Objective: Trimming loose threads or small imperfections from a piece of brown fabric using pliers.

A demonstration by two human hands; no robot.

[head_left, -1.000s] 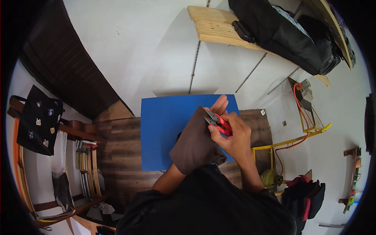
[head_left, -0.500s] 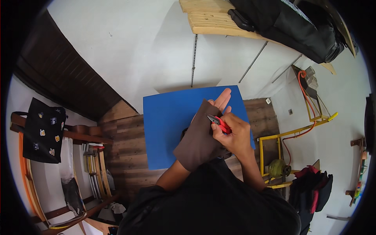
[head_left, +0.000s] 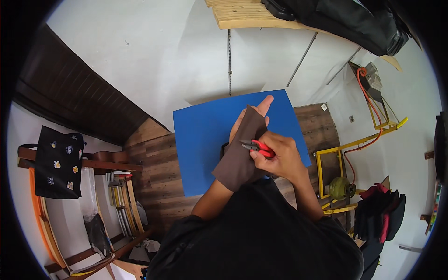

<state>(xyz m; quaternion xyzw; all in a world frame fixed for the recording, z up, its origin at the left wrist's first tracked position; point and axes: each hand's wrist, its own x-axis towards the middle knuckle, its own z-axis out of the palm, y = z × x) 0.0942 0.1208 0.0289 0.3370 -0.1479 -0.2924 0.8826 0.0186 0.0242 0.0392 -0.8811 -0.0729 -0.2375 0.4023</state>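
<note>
A piece of brown cloth (head_left: 240, 158) lies draped over my left hand (head_left: 265, 105) and wrist. That hand's fingers stretch out past the cloth's far edge; its palm and most of the thumb are hidden underneath. In my right hand (head_left: 282, 156) is a pair of small thread snips (head_left: 262, 148) with red handles and dark blades, gripped between thumb and fingers. The blades point left and lie over the middle of the cloth, touching it or just above. A dark patch of something shows at the cloth's left edge, too covered to name.
Below my hands stands a blue tabletop (head_left: 198, 144) on a wood-look floor. A wooden shelf (head_left: 242, 17) with black bags juts from the wall ahead. To the right is a yellow metal frame (head_left: 322, 172) with a red hose; a black printed tote bag (head_left: 58, 163) hangs at left.
The snips have shifted toward the lower left part of the cloth, and their blades now point more to the left. My left fingers are closer together. The whole view has tilted slightly.
</note>
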